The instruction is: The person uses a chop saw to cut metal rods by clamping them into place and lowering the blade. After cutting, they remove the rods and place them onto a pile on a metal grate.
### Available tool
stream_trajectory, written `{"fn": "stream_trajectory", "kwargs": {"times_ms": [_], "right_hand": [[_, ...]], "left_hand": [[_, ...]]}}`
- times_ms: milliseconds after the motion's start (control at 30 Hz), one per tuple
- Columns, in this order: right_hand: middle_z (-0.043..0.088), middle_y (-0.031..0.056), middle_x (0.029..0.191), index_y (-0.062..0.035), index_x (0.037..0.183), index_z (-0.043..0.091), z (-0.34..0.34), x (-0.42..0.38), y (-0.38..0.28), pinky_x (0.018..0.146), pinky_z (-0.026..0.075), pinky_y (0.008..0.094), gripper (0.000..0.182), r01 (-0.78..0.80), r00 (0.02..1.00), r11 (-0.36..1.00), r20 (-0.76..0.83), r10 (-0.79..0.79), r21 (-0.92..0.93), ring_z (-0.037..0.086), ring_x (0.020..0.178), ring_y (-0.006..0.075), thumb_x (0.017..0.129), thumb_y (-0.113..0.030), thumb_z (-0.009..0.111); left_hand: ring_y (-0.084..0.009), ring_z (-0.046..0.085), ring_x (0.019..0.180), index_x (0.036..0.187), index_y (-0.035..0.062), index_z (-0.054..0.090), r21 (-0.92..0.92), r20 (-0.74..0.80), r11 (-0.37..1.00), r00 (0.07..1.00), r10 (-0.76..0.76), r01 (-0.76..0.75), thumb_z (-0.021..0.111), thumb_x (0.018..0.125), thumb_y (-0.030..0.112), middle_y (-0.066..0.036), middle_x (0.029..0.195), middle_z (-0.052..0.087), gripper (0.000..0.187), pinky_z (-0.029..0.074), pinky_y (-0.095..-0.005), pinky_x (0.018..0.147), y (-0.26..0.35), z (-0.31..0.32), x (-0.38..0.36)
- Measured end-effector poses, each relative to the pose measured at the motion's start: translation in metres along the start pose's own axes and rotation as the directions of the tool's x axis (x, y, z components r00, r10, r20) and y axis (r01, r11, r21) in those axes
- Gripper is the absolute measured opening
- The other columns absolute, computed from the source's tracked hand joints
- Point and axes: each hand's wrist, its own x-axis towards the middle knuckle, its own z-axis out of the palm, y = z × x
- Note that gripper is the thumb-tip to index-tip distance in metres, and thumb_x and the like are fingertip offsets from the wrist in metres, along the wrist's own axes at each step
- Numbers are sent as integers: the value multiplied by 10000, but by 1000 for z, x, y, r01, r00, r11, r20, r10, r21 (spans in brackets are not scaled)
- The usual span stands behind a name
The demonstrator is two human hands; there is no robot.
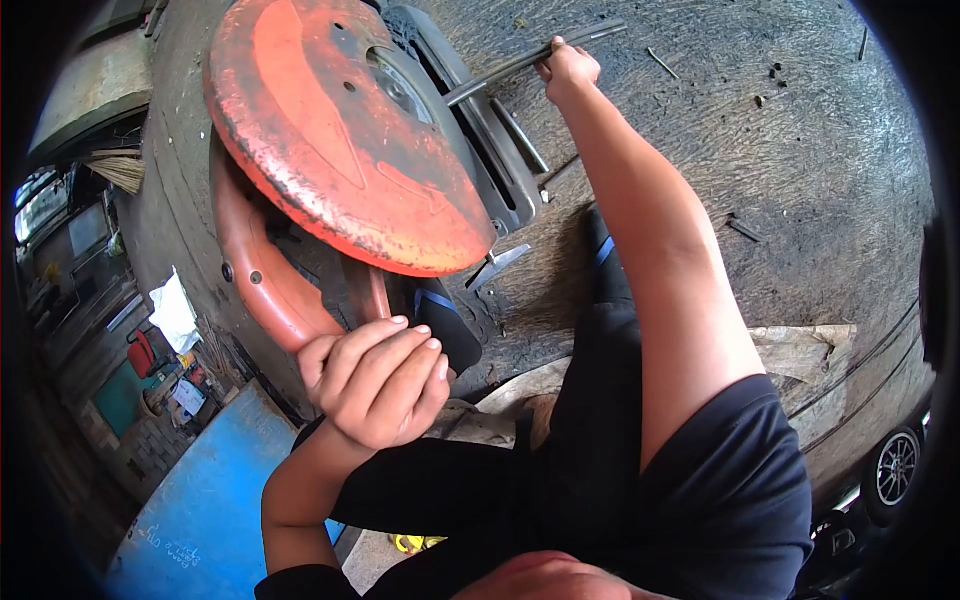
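Dark, scuffed ground [800, 180] underlies a cut-off saw [340, 140] with a worn, rounded orange-red guard. Left hand [380, 385]: closed around the saw's curved handle [285, 305]. Right hand [572, 70]: gripping a slender metal bar [510, 68], long axis running from saw to upper right. Blue panel [215, 490]: white handwriting, perhaps capitals, too small to read.

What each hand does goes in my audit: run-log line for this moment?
left hand: on handle | right hand: holding thin metal stock | stock: reaching chop saw
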Motion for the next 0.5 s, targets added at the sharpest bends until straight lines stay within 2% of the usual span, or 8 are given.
{"fn": "stream_trajectory", "kwargs": {"times_ms": [167, 333, 500], "right_hand": [[629, 130, 968, 58, 1140, 529, 1, -3, -2, 621, 588, 362, 291, 10, 1000, 1000, 9, -10, -16, 634, 781, 212, 920, -114, 609], [626, 127, 969, 52, 1158, 522, 1, -4, 0, 636, 595, 365, 301, -5, 1000, 1000, 13, 5, -2, 636, 795, 215, 920, -110, 608], [629, 120, 927, 52, 1058, 568, 7, -3, -2, 619, 588, 364, 231, -13, 999, 1000, -44, 14, 27, 627, 759, 211, 906, -111, 627]], "left_hand": [[-171, 641, 850, 815, 80, 697, -19, -1, 1000, 1000, 5, -5, 667, 772, 167, -2, 842, 687, 102, 386, -319, 783, -3, -2, 2], [-158, 646, 845, 799, 96, 705, 63, 0, 997, 999, -50, 50, 682, 752, 170, 13, 825, 689, 91, 382, -311, 770, 1, 5, -1], [-153, 647, 836, 791, 102, 708, 54, -6, 997, 999, -50, 50, 689, 737, 167, 17, 825, 690, 87, 379, -307, 764, 1, 4, 0]]}}
